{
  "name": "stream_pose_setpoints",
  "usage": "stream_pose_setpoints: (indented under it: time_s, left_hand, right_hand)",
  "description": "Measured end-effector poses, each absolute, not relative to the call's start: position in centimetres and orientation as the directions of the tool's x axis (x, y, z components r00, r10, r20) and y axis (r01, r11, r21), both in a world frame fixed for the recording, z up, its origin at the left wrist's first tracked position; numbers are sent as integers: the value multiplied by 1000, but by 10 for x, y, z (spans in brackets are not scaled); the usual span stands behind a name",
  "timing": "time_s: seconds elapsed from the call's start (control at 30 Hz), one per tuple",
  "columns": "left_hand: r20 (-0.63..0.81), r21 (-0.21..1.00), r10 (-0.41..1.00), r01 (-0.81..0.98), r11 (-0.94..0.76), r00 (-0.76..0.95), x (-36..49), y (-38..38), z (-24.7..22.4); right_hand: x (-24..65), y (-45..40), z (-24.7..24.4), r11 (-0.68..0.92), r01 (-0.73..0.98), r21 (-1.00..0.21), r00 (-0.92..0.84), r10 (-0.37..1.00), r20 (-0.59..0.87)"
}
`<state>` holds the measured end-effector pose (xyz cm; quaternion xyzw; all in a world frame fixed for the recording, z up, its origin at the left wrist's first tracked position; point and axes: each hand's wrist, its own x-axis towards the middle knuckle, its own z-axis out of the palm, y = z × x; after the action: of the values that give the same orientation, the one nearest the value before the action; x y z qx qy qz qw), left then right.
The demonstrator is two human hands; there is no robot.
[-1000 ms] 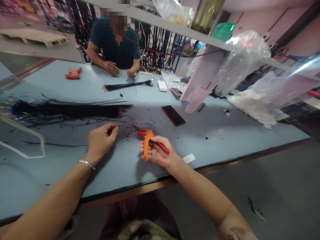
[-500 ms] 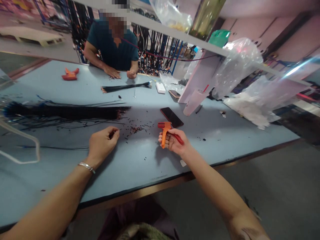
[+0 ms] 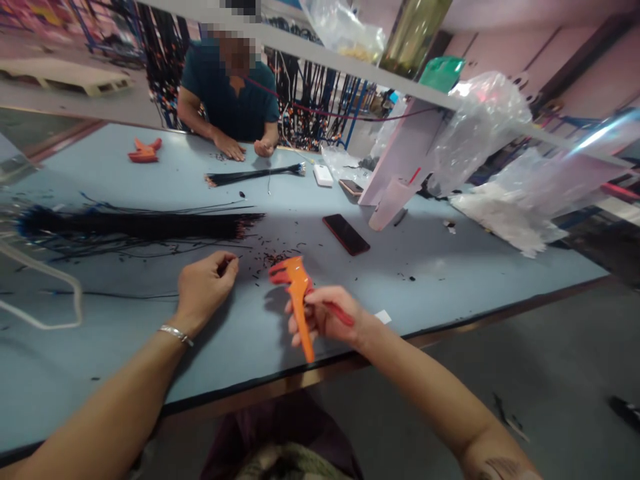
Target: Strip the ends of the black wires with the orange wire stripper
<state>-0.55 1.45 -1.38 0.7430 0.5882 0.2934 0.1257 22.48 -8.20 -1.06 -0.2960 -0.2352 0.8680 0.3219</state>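
Observation:
My left hand [image 3: 206,285] rests on the table [image 3: 240,347] with thumb and fingers pinched together. A single black wire [image 3: 125,294] runs in from the left and passes under this hand, and its tip is hidden by the fingers. My right hand [image 3: 334,315] is closed around an orange and red wire stripper [image 3: 299,288], whose jaws point left towards my left hand. A gap separates the jaws from my left fingertips. Just behind lie small black wire scraps [image 3: 270,259]. A thick bundle of black wires [image 3: 145,225] stretches across the table's left side.
Across the table sits a person [image 3: 233,93] with both hands on it, near a smaller wire bundle [image 3: 255,175] and another orange tool [image 3: 145,151]. A dark phone [image 3: 346,234], a cup [image 3: 390,205] and plastic bags [image 3: 515,200] are to the right. A shelf [image 3: 340,57] crosses overhead.
My right hand has brought the wire stripper left and nearer to me, its jaws now closer to my left hand. My left hand has stayed in place.

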Motion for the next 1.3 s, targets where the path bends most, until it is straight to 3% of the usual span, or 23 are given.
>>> stream_pose_setpoints:
  time_s: [0.1, 0.2, 0.33, 0.43, 0.6, 0.73, 0.83, 1.0, 1.1, 1.3]
  left_hand:
    - [278, 525, 954, 814, -249, 112, -7, 16, -13]
    - [279, 533, 956, 814, -230, 88, -8, 17, -12]
    - [286, 540, 954, 807, -238, 90, -7, 17, -11]
    - [261, 529, 959, 813, -242, 115, -6, 17, -11]
    - [245, 525, 962, 817, -239, 124, -5, 17, -12]
    - [232, 524, 963, 817, -241, 135, -4, 16, -12]
    - [235, 537, 964, 810, -237, 126, -4, 16, -12]
    - [249, 625, 961, 738, -256, 122, -4, 17, -15]
    - [235, 708, 961, 652, -270, 143, -3, 17, -14]
    - [227, 766, 968, 594, -247, 110, -5, 12, -5]
  right_hand:
    - [197, -79, -22, -756, -270, -596, -744, 557, -369]
    - [187, -56, -28, -787, -170, -593, -765, 485, -425]
    - [212, -30, -18, -732, -223, -643, -589, 627, -510]
    - [236, -36, -7, -669, -224, -709, -522, 696, -492]
    - [257, -61, 3, -589, 51, -807, -608, 623, -493]
    - [265, -50, 4, -551, 193, -812, -538, 633, -557]
    - [265, -38, 4, -519, 143, -842, -428, 735, -526]
    - [239, -36, 3, -458, -5, -889, -574, 730, -372]
    - [220, -34, -5, -379, -129, -917, -488, 829, -274]
    - [209, -31, -28, -352, -433, -830, -465, 876, -129]
